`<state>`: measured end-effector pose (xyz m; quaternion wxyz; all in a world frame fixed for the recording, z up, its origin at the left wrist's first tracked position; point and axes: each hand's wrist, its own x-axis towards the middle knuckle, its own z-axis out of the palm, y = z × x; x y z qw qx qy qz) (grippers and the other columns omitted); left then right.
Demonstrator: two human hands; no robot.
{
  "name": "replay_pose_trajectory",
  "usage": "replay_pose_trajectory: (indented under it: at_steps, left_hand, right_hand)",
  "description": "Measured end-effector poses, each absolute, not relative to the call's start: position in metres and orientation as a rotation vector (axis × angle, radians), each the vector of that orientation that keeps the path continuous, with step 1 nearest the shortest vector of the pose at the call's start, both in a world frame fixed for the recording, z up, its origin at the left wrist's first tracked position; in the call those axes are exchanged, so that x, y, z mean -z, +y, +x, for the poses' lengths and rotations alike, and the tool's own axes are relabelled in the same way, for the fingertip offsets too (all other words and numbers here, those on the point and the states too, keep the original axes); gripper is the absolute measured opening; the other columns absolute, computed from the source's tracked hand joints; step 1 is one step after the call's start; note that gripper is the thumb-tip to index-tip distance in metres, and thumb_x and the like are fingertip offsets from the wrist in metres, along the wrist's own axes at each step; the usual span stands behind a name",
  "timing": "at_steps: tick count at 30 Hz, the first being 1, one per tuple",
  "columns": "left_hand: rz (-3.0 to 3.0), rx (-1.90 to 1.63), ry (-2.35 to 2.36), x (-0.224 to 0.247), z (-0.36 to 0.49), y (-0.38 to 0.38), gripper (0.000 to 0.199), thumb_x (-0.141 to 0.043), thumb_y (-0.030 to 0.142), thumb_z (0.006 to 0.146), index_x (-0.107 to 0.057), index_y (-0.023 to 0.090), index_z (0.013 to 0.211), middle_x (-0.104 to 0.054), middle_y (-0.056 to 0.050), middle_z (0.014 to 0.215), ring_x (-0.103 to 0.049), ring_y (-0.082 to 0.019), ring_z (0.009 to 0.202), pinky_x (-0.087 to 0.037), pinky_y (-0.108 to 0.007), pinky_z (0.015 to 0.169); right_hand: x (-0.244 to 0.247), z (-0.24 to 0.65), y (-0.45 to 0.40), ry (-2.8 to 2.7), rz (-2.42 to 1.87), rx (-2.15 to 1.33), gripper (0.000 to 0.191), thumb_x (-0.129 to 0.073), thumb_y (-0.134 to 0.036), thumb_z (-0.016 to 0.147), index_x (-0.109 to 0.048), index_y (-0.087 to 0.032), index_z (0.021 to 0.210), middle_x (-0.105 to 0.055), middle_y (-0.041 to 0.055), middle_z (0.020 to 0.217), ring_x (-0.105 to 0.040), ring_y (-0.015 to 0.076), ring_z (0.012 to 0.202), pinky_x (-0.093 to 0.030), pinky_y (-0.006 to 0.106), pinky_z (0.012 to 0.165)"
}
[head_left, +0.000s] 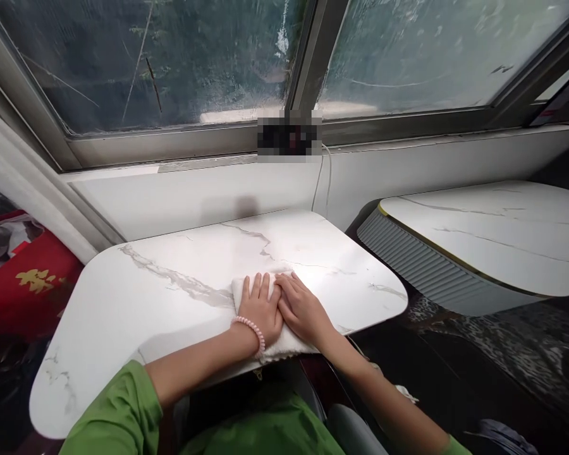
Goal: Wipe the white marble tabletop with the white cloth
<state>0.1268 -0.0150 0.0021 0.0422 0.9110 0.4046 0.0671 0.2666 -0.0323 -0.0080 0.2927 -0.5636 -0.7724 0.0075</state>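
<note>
Marble-patterned tabletop (123,309) spreads before us, a ribbed-sided table (493,221) at three o'clock. At six o'clock, a white cloth (287,344) lies on our tabletop under our left hand (262,309), fingers spread, and right hand (308,309), fingers together, touching the left. We wear a pink beaded bracelet (255,328).

A: What's on the marbled tbl (142,303)?
B: White cloth (287,345) at its front edge. L hand (260,306) (w/ pink bracelet (255,329)) & R hand (304,308) on the cloth, touching.
A: & around the tbl?
B: Red gold-printed fabric (42,309) to its L, 2nd tbl (493,221) to its R, window (194,69) behind it, cable (330,183) hanging just behind too.
</note>
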Motion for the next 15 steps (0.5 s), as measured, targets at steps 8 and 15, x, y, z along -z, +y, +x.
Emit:
replay_pose_trajectory:
  at_steps: [8, 15]
  left_hand:
    - [2.752, -0.208, 1.302, -0.003, 0.121, -0.038, 0.057, -0.033, 0.034, 0.094, -0.033, 0.007, 0.145, -0.026, -0.017, 0.153, -0.019, -0.032, 0.142, -0.015, -0.053, 0.116]
    - [2.758, -0.183, 1.264, -0.007, 0.113, -0.047, 0.057, -0.031, 0.032, 0.095, -0.033, 0.004, 0.144, -0.026, -0.018, 0.153, -0.016, -0.031, 0.143, -0.013, -0.053, 0.116]
  right_hand:
    - [0.016, 0.265, -0.046, -2.074, -1.453, -0.142, 0.037, -0.036, -0.020, 0.087, -0.049, -0.017, 0.121, -0.054, 0.0134, 0.133, -0.042, 0.0256, 0.132, -0.033, 0.053, 0.112]
    - [0.021, 0.255, -0.059, -2.088, -1.462, -0.069, 0.039, -0.032, -0.021, 0.092, -0.048, -0.016, 0.128, -0.053, 0.0130, 0.136, -0.041, 0.0231, 0.133, -0.032, 0.051, 0.113]
